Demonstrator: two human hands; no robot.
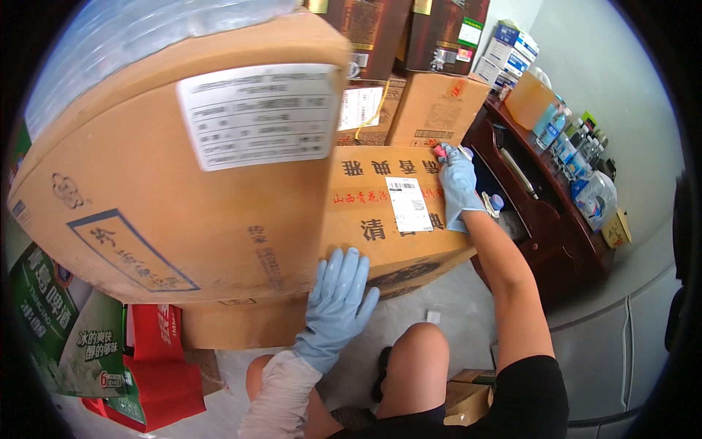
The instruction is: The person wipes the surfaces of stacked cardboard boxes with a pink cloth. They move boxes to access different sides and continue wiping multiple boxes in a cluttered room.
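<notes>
My left hand (337,310), in a light blue rubber glove, lies with its fingers extended against the near edge of a cardboard carton (351,217), beside the lower corner of a larger carton (219,214). It holds nothing. Farther right, my right hand (459,184), gloved alike, is at the far right corner of the lower carton's top. Its fingers are closed around what looks like a pink cloth (440,150), mostly hidden by the glove. A white label (408,204) with a barcode is stuck on that carton's top, left of my right hand.
Behind stand stacked cartons (439,110) and dark gift boxes (445,38). A dark wooden cabinet (565,236) at right carries bottles (554,129) and a jug of orange liquid (529,93). Plastic-wrapped goods (142,44) top the larger carton. A red bag (164,389) is at lower left.
</notes>
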